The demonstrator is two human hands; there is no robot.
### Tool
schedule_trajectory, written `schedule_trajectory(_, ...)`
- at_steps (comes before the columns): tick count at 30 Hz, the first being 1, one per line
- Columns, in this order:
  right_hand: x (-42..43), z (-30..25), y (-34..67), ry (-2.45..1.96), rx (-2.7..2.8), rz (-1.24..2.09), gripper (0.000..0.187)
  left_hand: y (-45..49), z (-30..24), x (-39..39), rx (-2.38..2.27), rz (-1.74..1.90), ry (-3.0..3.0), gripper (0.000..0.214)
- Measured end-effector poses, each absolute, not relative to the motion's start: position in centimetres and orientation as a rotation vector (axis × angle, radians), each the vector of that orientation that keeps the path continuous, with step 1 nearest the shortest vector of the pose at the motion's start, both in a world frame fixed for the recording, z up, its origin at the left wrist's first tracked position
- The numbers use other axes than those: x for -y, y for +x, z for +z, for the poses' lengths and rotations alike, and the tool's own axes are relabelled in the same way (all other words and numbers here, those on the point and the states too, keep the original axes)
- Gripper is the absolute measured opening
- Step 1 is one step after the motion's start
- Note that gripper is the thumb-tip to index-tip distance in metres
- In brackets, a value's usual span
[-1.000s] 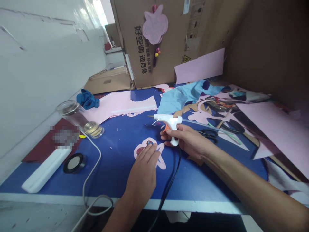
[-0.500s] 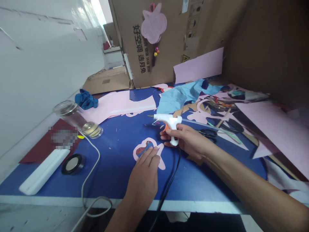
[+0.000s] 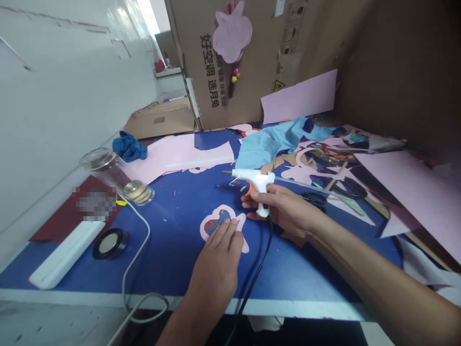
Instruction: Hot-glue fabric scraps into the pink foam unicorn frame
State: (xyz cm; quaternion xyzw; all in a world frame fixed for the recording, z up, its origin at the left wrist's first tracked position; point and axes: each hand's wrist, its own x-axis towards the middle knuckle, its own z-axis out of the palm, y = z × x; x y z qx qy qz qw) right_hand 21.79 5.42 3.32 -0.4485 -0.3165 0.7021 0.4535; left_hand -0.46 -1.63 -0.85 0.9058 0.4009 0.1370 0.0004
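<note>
My left hand [image 3: 219,254] lies with its fingers stretched flat over a pink paper cutout [image 3: 245,243] on the blue tabletop. A blue and red patterned patch [image 3: 216,222] on the cutout shows partly past the fingertips. To the right and just above the table, my right hand [image 3: 288,206] is closed around the handle of a white hot glue gun [image 3: 253,179]. Its nozzle points left, beyond the cutout. From the back of the gun sticks a long clear glue stick [image 3: 306,184], and a black cord [image 3: 256,276] runs from the handle over the table's front edge.
At left are a glass bottle [image 3: 118,175], a roll of black tape [image 3: 109,243], a white power strip [image 3: 66,254] and a white cable [image 3: 139,254]. Light blue cloth [image 3: 268,142], scissors [image 3: 315,199] and pink scraps lie behind and right. Cardboard [image 3: 309,43] stands at the back.
</note>
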Motion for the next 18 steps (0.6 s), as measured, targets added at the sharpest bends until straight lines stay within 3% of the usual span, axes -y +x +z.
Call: schedule_trajectory(18,-5.28,3.44,21.99,-1.116,0.764,1.771,0.003,-0.77,-1.59,1.71,-1.222,0.504,2.858,0.048)
